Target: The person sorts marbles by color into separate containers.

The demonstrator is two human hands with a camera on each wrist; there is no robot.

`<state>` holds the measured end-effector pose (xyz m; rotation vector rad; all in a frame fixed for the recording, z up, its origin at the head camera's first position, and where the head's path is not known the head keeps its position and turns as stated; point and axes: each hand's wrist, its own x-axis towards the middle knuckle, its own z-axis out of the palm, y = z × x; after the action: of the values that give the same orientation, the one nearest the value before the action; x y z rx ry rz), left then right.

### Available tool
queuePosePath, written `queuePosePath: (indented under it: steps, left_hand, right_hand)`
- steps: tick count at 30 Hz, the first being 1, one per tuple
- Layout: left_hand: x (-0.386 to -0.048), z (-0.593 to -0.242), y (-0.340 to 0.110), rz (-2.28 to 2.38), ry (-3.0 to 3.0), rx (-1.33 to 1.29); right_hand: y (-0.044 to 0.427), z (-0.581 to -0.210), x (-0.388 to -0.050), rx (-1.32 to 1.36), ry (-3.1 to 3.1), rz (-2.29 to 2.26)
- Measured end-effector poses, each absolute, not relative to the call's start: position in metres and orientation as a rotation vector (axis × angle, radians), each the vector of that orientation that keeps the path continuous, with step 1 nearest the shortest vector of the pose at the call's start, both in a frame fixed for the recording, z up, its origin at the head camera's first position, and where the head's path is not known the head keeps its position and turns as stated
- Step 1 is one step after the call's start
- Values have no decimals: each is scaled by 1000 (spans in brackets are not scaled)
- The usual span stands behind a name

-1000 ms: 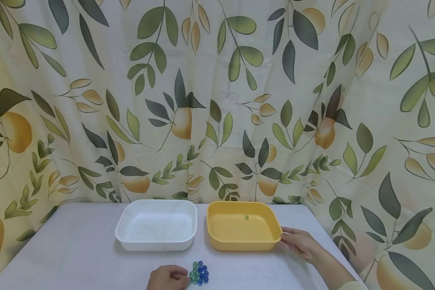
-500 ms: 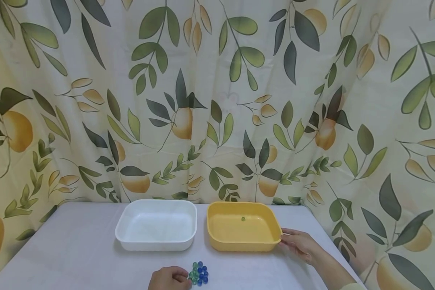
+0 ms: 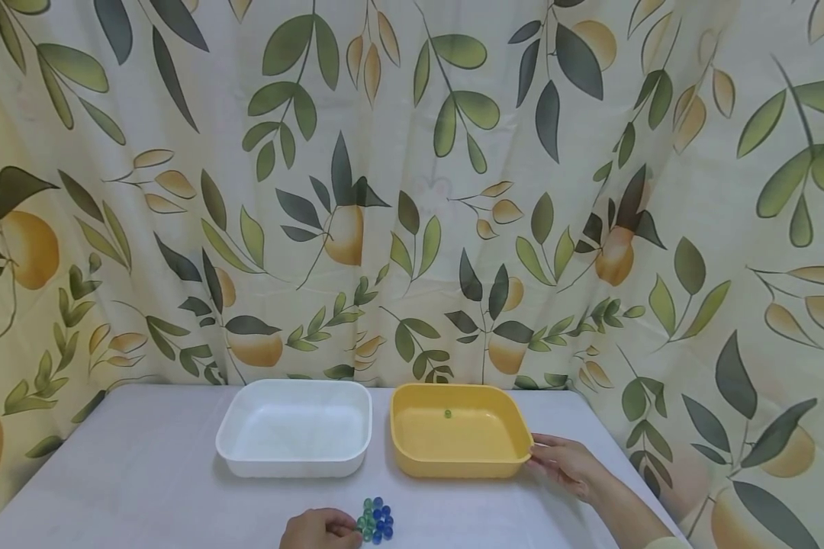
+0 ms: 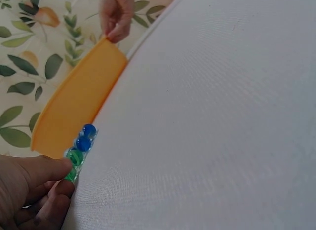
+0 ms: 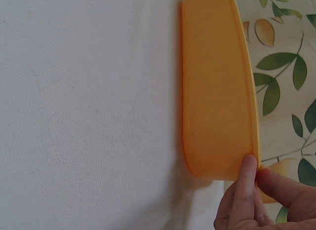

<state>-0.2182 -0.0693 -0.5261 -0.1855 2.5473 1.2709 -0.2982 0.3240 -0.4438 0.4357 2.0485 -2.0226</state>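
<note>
My right hand [image 3: 564,463] pinches the right front rim of a yellow plastic tray [image 3: 461,467], thumb on one side of the wall and fingers on the other [image 5: 247,190]. A small green marble [image 3: 448,414] lies inside that tray near its back. In front of the trays is a tight cluster of green marbles [image 3: 367,521] and blue marbles [image 3: 379,515] on the table. My left hand [image 3: 321,528] is at the cluster's left edge, fingers curled. In the left wrist view, its thumb and forefinger are on either side of a green marble [image 4: 72,173], which they partly hide.
A white tray [image 3: 294,467] stands left of the yellow one, a narrow gap between them. Both are on a white-covered table [image 3: 158,457]. A leaf-and-fruit patterned curtain [image 3: 412,267] hangs behind the table and along its sides.
The green marble in the yellow tray has rolled left along the tray's back part. Both hands have stayed almost in place, the right one keeping its grip on the tray.
</note>
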Motion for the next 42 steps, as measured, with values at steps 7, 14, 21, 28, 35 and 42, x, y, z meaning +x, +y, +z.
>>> queuePosePath:
  steps: [7, 14, 21, 28, 35, 42]
  left_hand:
    - [-218, -525, -69, 1277, 2544, -188]
    - [-218, -526, -71, 1295, 2553, -205]
    - [-217, -524, -75, 1349, 2523, -238]
    - [-219, -520, -79, 1387, 2448, -244]
    - [-225, -522, -84, 1461, 2338, -275]
    - [-226, -520, -88, 1569, 2234, -304]
  right_hand:
    - [324, -444, -299, 425, 2056, -2017]
    - [325, -445, -299, 427, 2049, -2026]
    - [325, -445, -298, 425, 2030, -2040]
    - [324, -445, -299, 428, 2033, -2037]
    - [325, -445, -299, 434, 2025, -2037]
    - [324, -445, -298, 433, 2036, -2039]
